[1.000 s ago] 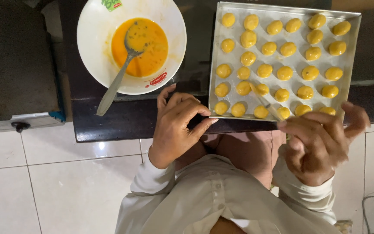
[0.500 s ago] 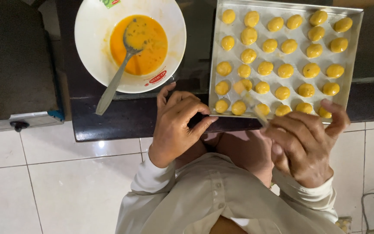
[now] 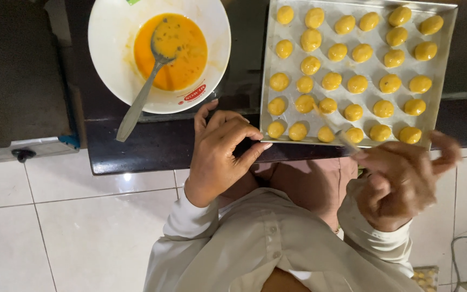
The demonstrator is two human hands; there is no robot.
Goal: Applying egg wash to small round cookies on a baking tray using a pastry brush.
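Dark counter [image 3: 152, 146] | left hand [image 3: 220, 154] loosely curled, empty, beside baking tray [image 3: 268, 81] | right hand [image 3: 401, 181] pinches thin brush [image 3: 341, 135], blurred | dab each dough ball [image 3: 325, 134] lightly, evenly

We have one view only, from the head camera, looking almost straight down over the wearer's chest and lap. The top of the frame faces away from the body: a dark counter [image 3: 152, 148] crosses it, with a tray [image 3: 449, 65] upper right and a bowl [image 3: 109, 59] upper left. White floor tiles [image 3: 55, 232] fill the lower left. It is close range, with both hands in frame. There is no second view, so nothing is shared.
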